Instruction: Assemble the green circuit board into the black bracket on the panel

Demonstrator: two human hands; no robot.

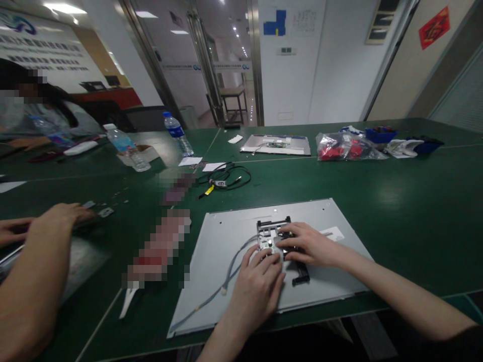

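Note:
A grey metal monitor back panel (226,236) lies flat on the green table (415,201) in front of me. A black bracket (300,274) with a small circuit board sits at its middle, and a grey cable (230,266) runs from it toward the panel's left front corner. My left hand (258,286) rests on the panel with its fingers curled against the bracket's left side. My right hand (307,244) lies over the bracket's top, fingers bent and pressing on it. Whether either hand grips a small part is hidden.
A co-worker's arm (33,271) and hands lie on the table at left. Two water bottles (126,148), a coiled black cable (226,178), paper slips, a second panel (277,145), a bag of red parts (345,147) and a blue tray (381,134) sit farther back.

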